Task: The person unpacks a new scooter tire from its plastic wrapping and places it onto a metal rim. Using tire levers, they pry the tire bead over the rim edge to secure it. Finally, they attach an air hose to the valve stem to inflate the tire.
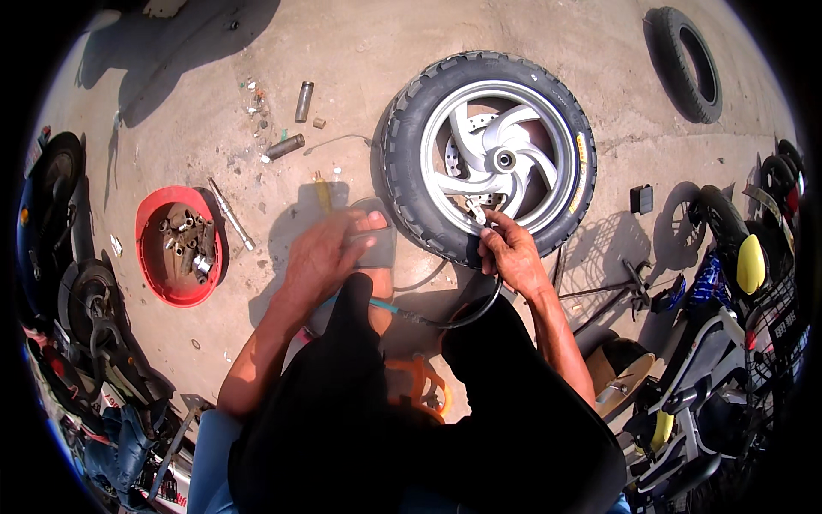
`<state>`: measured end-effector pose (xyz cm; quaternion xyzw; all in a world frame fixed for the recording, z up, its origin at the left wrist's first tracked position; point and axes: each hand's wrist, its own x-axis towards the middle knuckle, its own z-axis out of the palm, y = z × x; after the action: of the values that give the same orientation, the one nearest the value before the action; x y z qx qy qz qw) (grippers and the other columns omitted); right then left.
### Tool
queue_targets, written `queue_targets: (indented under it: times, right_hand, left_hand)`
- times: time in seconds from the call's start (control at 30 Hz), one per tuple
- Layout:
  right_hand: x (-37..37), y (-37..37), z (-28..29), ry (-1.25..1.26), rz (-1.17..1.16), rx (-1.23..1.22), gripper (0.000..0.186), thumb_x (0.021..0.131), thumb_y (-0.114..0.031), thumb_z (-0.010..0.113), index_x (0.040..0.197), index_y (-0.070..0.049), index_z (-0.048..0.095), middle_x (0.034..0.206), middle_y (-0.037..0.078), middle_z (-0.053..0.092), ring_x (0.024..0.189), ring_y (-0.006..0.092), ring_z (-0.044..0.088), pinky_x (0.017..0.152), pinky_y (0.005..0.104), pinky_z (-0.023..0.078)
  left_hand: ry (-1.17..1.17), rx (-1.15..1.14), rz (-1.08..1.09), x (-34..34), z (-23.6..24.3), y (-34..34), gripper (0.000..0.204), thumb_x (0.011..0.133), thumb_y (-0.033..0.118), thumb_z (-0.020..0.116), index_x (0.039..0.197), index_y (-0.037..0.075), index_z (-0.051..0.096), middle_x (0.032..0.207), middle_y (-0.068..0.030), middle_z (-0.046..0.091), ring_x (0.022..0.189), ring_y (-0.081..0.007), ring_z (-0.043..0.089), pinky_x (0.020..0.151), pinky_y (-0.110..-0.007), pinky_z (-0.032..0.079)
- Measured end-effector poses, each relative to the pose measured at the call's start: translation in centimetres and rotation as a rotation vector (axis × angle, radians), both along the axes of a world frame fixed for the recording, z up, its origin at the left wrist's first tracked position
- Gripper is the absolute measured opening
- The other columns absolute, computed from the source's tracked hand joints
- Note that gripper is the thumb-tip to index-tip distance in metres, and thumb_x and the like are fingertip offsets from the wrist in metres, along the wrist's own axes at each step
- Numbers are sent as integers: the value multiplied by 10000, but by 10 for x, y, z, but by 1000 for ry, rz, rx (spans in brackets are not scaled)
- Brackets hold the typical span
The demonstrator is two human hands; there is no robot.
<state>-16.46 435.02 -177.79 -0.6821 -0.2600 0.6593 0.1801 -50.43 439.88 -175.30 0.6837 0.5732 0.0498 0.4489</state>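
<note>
Right hand point(511, 253) pinches the air hose point(467, 315) end onto the scooter wheel point(490, 154) valve; left hand point(321, 257) rests open on a sandalled foot point(375, 248). Keep the hose end square.

We saw a red bowl point(178, 247) full of metal bits on the ground. A wrench point(231, 214) lay just beside it. Two metal tubes point(294, 124) lay farther off. A spare tire point(687, 62) sat far away, near parked scooters point(728, 343).
</note>
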Motion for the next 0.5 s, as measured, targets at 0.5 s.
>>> queue_targets:
  times: [0.5]
  right_hand:
    - [4, -11, 11, -117, 126, 77, 539, 1087, -211, 614, 1575, 8, 553, 718, 62, 670, 646, 147, 652, 662, 346, 550]
  left_hand:
    - [-193, 531, -497, 151, -76, 32, 479, 934, 433, 790, 1185, 50, 652, 1126, -116, 656, 1081, -330, 647, 931, -449, 517]
